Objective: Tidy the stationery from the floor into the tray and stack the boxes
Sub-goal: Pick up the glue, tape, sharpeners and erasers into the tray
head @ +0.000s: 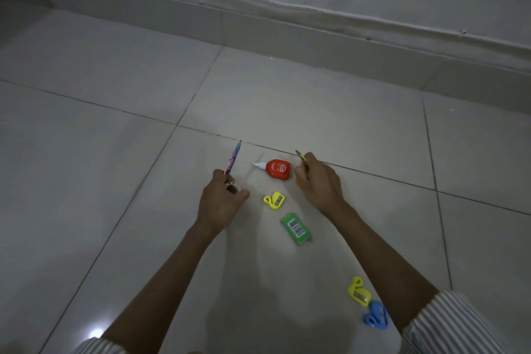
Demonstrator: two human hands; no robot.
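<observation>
My left hand (219, 204) is closed around a multicoloured pencil (233, 158) whose tip points away from me. My right hand (319, 181) grips a yellow pencil (301, 157), mostly hidden by the fingers. Between the hands a red glue bottle (278, 169) with a white nozzle lies on the tiled floor. Nearer me lie a yellow swan-shaped sharpener (274, 200) and a green eraser (296, 228) with a barcode. By my right forearm lie a second yellow sharpener (359, 292) and a blue one (377, 316). No tray or boxes are in view.
Pale floor tiles (86, 167) stretch all around. A tiled skirting and grey wall (316, 31) run across the back. My striped sleeves show at the bottom corners.
</observation>
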